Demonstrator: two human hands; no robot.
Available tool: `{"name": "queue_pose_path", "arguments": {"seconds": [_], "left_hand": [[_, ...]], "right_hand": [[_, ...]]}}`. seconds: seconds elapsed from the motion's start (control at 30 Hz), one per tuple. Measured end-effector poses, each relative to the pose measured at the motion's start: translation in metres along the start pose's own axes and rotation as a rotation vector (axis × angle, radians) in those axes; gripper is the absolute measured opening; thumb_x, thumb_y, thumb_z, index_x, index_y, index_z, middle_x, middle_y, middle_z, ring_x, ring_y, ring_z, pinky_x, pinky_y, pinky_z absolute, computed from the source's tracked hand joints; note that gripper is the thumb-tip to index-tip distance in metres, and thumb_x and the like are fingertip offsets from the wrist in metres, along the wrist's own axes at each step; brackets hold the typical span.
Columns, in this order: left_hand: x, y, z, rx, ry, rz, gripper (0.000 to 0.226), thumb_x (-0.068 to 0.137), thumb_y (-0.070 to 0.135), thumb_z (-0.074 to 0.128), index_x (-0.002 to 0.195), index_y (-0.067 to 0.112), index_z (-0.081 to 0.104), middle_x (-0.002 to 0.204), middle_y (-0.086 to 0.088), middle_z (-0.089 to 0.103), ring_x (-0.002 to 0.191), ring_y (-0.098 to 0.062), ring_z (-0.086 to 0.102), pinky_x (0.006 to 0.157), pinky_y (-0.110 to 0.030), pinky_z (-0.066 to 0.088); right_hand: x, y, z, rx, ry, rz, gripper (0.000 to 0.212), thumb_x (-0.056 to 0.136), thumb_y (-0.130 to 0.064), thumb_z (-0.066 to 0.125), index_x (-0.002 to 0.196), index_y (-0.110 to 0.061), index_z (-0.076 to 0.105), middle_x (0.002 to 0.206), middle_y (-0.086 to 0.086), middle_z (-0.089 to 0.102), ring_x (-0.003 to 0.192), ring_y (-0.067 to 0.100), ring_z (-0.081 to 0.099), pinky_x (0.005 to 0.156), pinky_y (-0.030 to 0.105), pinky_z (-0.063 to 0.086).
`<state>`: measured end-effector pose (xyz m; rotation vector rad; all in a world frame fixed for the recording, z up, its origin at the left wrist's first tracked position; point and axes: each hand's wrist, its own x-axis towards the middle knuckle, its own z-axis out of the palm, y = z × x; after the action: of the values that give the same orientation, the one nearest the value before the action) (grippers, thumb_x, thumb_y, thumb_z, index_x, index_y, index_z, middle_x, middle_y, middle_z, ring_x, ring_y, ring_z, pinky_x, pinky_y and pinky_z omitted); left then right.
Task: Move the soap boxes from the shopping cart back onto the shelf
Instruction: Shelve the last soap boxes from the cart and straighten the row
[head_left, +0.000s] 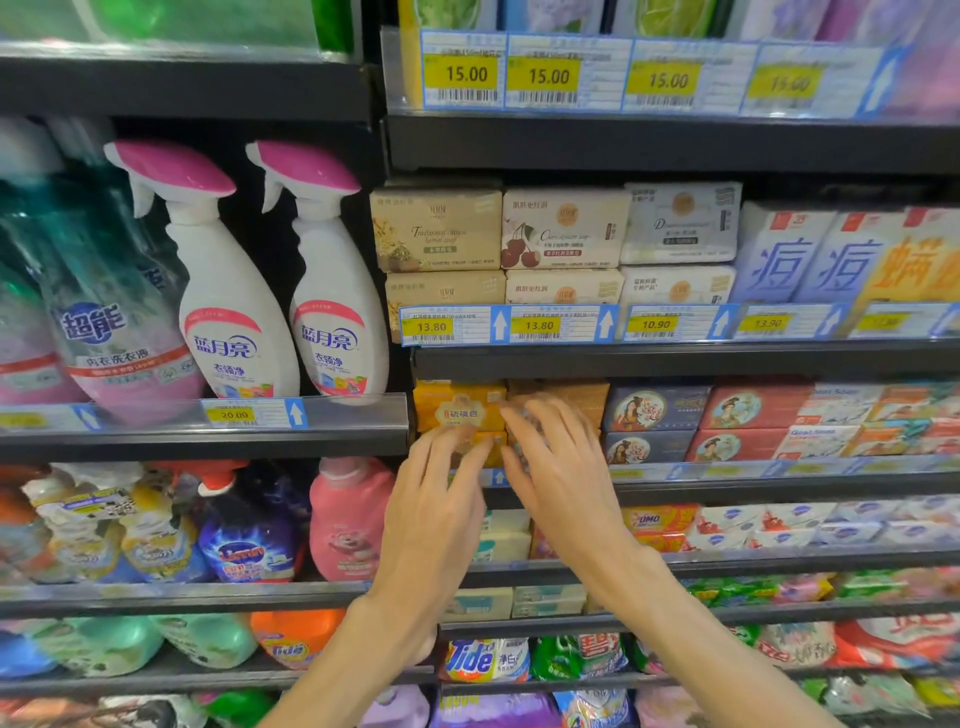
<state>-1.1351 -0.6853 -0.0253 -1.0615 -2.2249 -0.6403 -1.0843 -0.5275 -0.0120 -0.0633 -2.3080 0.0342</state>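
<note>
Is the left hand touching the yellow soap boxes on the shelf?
Touching. The head view shows the left hand's straight fingertips laid flat on the front of the lower yellow soap box, no gap visible.

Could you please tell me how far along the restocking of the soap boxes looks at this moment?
Done: yellow cardboard soap boxes already sit stacked on the dark metal shelf. In hand: the left hand and right hand, fingers spread, reach to the orange-brown soap boxes beside them; neither clearly grips a box. Left: unknown, since the shopping cart is out of view.
</note>
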Motion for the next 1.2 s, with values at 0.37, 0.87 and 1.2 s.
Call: {"name": "queue_pose_path", "arguments": {"seconds": [0.37,0.87,1.2], "left_hand": [[0.059,-0.040,-0.025,0.322,0.049,-0.036,0.023,0.085,0.015,0.065,0.107,0.011,0.068,0.119,-0.015,0.062,0.124,-0.037,0.048,0.108,-0.051,0.035],[0.055,-0.043,-0.008,0.330,0.058,-0.085,0.030,0.088,0.014,0.068,0.117,0.015,0.065,0.119,-0.010,0.062,0.123,-0.033,0.049,0.101,-0.048,0.036],[0.059,0.025,0.025,0.122,0.054,0.085,0.033,0.092,0.027,0.058,0.125,0.020,0.059,0.126,-0.002,0.060,0.118,-0.029,0.053,0.105,-0.048,0.036]], "right_hand": [[0.046,0.006,0.009,-0.201,-0.150,0.105,0.023,0.084,-0.032,0.075,0.097,-0.014,0.074,0.101,0.013,0.070,0.100,0.039,0.065,0.098,0.057,0.045],[0.047,0.010,0.004,-0.077,-0.235,0.167,0.030,0.094,-0.037,0.062,0.115,-0.016,0.068,0.117,0.012,0.066,0.115,0.039,0.056,0.106,0.055,0.038],[0.005,0.072,-0.021,-0.295,-0.092,0.179,0.048,0.083,-0.032,0.072,0.122,-0.008,0.061,0.123,0.017,0.059,0.115,0.039,0.049,0.106,0.056,0.038]]}}
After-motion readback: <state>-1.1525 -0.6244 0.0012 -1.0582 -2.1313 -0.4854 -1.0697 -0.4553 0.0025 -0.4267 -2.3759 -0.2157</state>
